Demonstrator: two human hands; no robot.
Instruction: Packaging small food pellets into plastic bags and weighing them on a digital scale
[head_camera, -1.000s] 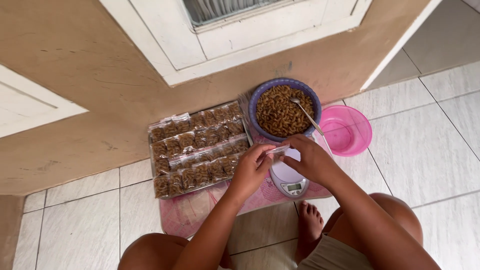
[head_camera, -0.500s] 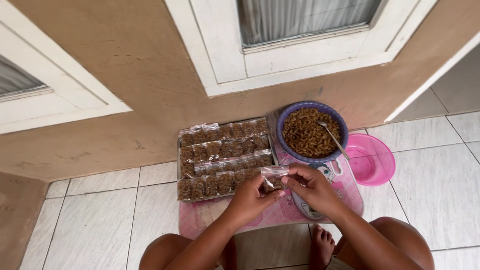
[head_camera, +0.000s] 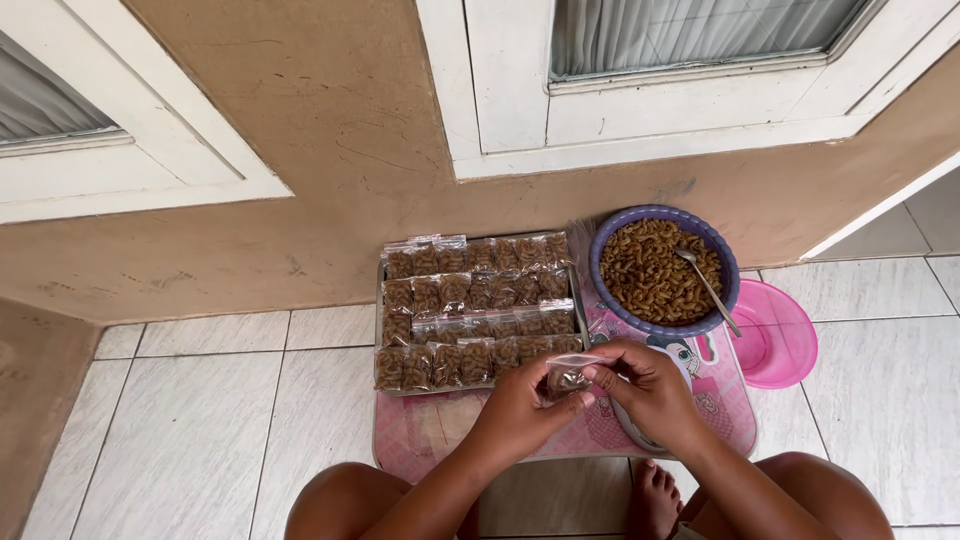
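- The left hand and the right hand meet over a low pink table, both pinching 1 small clear bag between fingertips.
- The bag hangs just above the table's front half, near the tray; brown snack pieces show in its lower part, and the top edge lies between the 2 thumbs.
- Each grip is narrow, fingers closed on the bag's upper edge; whether the top is already sealed cannot be told.
- Just behind the hands, a metal tray holds 4 rows of filled bags, packed side by side and touching, so it looks nearly full.
- To the right of the tray stands a purple bowl well heaped with the same brown snack, a metal spoon resting in it with its handle over the rim.
- Beside the bowl, off the table's right edge, a pink bowl sits on the tiled floor.
- A white object lies under the right hand, mostly hidden; what it is cannot be told.
- Judging from this, much bagging is done, yet the heaped bowl suggests plenty is left.
- The person's knees and 1 bare foot show at the lower edge.
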